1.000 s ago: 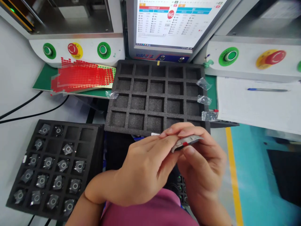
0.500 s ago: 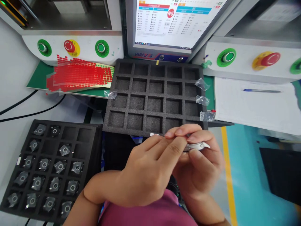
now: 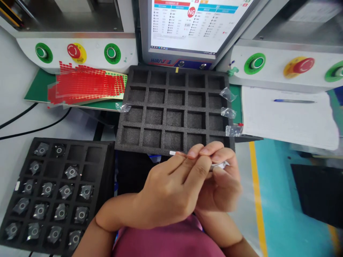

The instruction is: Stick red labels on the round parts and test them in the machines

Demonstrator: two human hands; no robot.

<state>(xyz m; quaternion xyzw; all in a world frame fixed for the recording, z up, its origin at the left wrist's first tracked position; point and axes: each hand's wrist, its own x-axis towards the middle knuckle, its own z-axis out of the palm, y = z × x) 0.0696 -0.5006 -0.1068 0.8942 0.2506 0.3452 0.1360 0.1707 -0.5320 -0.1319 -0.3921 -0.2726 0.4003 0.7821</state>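
Note:
Both of my hands meet just below the front edge of the black foam tray (image 3: 164,129). Between the fingers and thumb of my right hand (image 3: 225,184) is a small silver watch case (image 3: 221,165), mostly hidden, with a pointed lug showing at its right. My left hand (image 3: 174,189) reaches across from the left, its fingertips closed on the same piece; its own thumb is out of sight. At lower left, a second foam tray (image 3: 103,171) holds several dark round watch parts (image 3: 54,234) wrapped in clear film.
Red sticker sheets (image 3: 88,85) lie left of the middle tray. Clear film scraps (image 3: 228,112) cling to its right edge. Paper sheets (image 3: 286,121) with a blue pen (image 3: 294,101) lie at right. Behind stand a monitor (image 3: 184,35) and machine panels with buttons (image 3: 111,53).
My right hand has shifted slightly left and turned, so less of the watch case shows. My left hand stays pressed against it. The whole view has drifted a little.

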